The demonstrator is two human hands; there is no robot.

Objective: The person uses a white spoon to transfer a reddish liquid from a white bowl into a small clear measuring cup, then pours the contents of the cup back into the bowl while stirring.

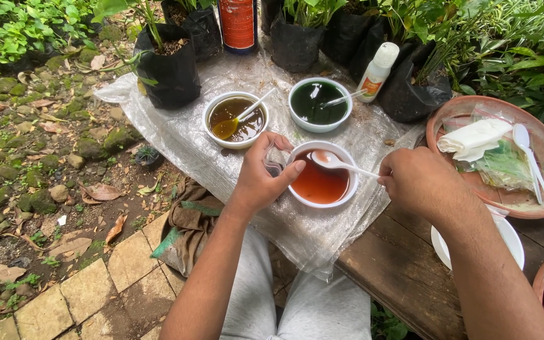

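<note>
Hands, two. Left hand: fingers curled, thumb on the rim of the near bowl, steadying it; a small clear item sits under the fingers, its kind not discernible. Right hand: closed in a pinch on the handle end of a white plastic spoon, whose head rests over the near bowl.

White bowls on the clear plastic sheet, three. Near bowl: red-orange liquid, between the two hands. Back-left bowl: brown liquid, one white spoon standing in it. Back-right bowl: dark green liquid, one white spoon leaning in it. Spoons in bowls, three in all.

Small white bottle, one: light cap, orange label, leaning just beside the green bowl. Red-labelled container, one, at the top edge, only partly in view.

Black plastic grow bags with plants: one large bag at the sheet's left corner, several more in a row behind the bowls; exact count not clear.

Terracotta saucer, one, at right on the wooden bench: holds one folded white cloth, clear bags, one further white spoon. White dish, one, partly hidden under the right forearm.
</note>
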